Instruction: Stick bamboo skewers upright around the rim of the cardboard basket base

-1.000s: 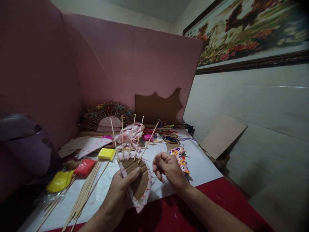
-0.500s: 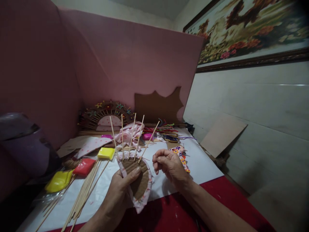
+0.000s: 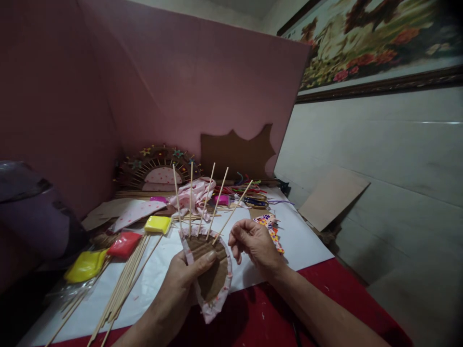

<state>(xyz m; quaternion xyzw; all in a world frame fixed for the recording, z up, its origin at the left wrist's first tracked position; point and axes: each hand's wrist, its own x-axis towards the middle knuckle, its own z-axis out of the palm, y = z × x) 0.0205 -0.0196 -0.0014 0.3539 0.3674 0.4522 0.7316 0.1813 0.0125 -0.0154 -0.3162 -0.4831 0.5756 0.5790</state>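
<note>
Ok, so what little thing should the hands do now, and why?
Maybe the right hand should get another stick from the loose bundle. Five sticks fan out from the top of the cardboard piece, but its right side has none. The left hand grips the piece, and I can't see a stick in the right fingers.

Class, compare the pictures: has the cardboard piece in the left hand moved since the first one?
Yes. The cardboard piece has shifted slightly right: its gap from the squarish yellow packet lying on the white sheet is wider.
</note>
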